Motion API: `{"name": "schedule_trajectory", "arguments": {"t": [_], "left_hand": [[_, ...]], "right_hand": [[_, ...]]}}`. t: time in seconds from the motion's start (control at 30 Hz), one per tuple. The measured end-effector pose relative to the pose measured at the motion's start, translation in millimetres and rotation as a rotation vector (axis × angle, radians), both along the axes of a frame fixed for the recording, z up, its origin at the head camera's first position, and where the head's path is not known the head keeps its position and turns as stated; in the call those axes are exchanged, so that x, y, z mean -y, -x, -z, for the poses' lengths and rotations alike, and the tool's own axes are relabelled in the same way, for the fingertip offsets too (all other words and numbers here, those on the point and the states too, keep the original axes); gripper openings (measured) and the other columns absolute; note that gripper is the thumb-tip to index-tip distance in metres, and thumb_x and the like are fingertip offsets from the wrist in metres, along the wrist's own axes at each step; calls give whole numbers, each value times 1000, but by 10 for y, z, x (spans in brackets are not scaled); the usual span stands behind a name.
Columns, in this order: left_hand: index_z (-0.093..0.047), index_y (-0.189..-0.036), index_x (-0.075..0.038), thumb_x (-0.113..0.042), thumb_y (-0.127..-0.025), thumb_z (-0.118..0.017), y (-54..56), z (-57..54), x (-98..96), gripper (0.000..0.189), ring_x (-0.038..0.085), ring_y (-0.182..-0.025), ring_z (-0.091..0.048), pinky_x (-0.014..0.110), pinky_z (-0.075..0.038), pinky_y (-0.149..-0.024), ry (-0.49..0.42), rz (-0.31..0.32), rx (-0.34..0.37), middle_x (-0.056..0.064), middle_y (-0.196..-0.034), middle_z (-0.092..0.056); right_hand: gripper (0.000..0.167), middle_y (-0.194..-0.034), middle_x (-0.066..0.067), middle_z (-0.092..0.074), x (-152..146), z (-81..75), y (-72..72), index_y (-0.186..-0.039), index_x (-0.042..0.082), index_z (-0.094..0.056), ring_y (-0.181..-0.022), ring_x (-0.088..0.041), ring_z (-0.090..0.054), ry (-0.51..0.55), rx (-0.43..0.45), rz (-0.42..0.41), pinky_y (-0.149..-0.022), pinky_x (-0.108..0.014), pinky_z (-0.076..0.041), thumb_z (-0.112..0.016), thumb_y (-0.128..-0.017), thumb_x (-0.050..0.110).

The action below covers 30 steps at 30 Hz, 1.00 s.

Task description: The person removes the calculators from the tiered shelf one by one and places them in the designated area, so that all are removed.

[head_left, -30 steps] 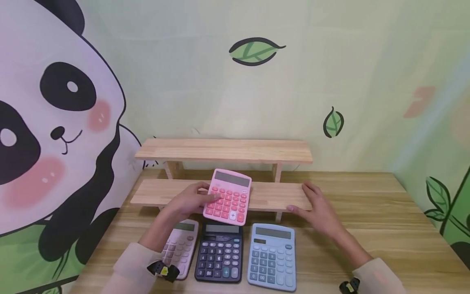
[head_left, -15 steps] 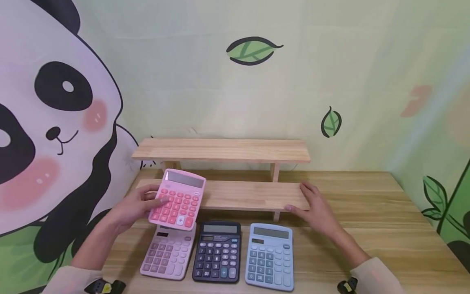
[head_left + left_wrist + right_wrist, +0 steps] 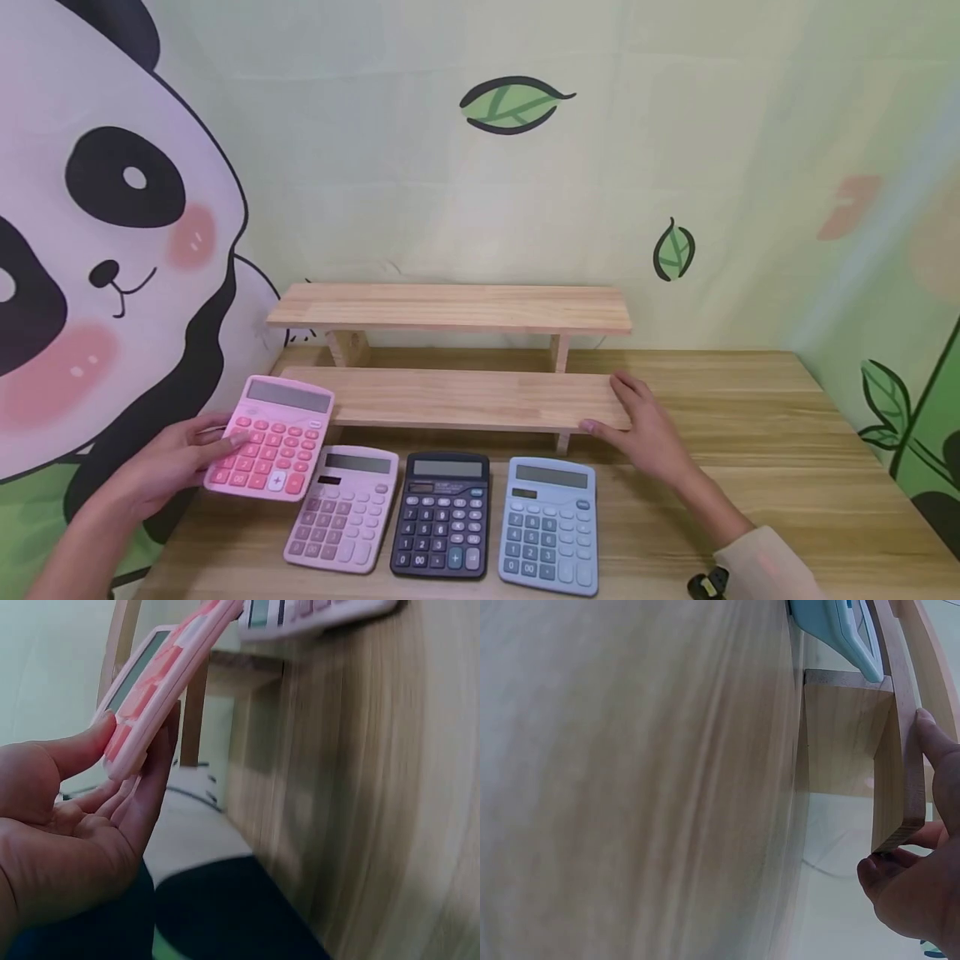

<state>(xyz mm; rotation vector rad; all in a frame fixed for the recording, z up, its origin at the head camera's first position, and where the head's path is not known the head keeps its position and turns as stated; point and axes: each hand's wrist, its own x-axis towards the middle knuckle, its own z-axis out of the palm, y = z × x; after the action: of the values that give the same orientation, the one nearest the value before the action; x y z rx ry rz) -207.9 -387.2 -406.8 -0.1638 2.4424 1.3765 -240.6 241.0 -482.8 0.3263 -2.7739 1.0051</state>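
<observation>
My left hand [image 3: 168, 462] pinches the pink calculator [image 3: 279, 442] by its left side, thumb on the keys and fingers behind. It is held tilted at the left end of the wooden stand. The left wrist view shows the same calculator [image 3: 166, 679] nearly edge-on, raised off the tabletop. At the right end of the stand's lower shelf [image 3: 465, 402], my right hand [image 3: 654, 437] grips the board. In the right wrist view its thumb lies along the edge, with the other fingers around the board's end.
A pale pink calculator [image 3: 341, 512], a dark navy one [image 3: 441, 517] and a light blue one [image 3: 549, 525] lie in a row before the stand. Its upper shelf [image 3: 450, 307] sits behind, close to the panda-printed backdrop [image 3: 360, 150]. Wooden tabletop [image 3: 735, 433] extends to the right.
My left hand has carried the pink calculator leftward, from over the dark calculator to the stand's left end, and somewhat lower. My right hand has kept its place on the shelf.
</observation>
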Motion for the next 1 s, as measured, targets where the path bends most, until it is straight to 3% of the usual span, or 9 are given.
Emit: {"name": "schedule_trajectory", "arguments": {"t": [0.3, 0.73, 0.9, 1.0], "left_hand": [[-10, -155, 24, -22, -112, -55, -159, 105, 253, 77, 16, -94, -70, 37, -64, -81, -12, 19, 50, 9, -116, -71], [-13, -152, 25, -14, -112, -50, -283, 412, 244, 67, 17, -89, -71, 37, -64, -77, -48, 12, 100, 4, -104, -72], [-15, -151, 26, -15, -111, -54, -263, 489, 217, 68, 20, -91, -71, 38, -64, -79, -26, 0, 109, 16, -111, -71], [-23, -149, 26, -19, -109, -59, -259, 529, 202, 70, 25, -96, -68, 42, -63, -81, 86, 1, 89, 30, -120, -65]], "right_hand": [[104, -168, -29, -27, -5, -23, -14, -159, -11, -33, -153, -50, -28, 10, 14, -3, -123, -64, -29, -77, -93, 57], [105, -168, -29, -28, -20, -27, -31, -159, -11, -34, -153, -50, -28, 5, 16, -2, -123, -64, -29, -77, -93, 57], [104, -167, -29, -28, -11, -35, -24, -159, -11, -34, -153, -50, -28, 3, 13, -3, -123, -65, -29, -77, -93, 57], [104, -167, -29, -28, -1, -35, -23, -159, -11, -35, -153, -50, -28, 3, 15, -3, -123, -65, -29, -77, -93, 57]]}}
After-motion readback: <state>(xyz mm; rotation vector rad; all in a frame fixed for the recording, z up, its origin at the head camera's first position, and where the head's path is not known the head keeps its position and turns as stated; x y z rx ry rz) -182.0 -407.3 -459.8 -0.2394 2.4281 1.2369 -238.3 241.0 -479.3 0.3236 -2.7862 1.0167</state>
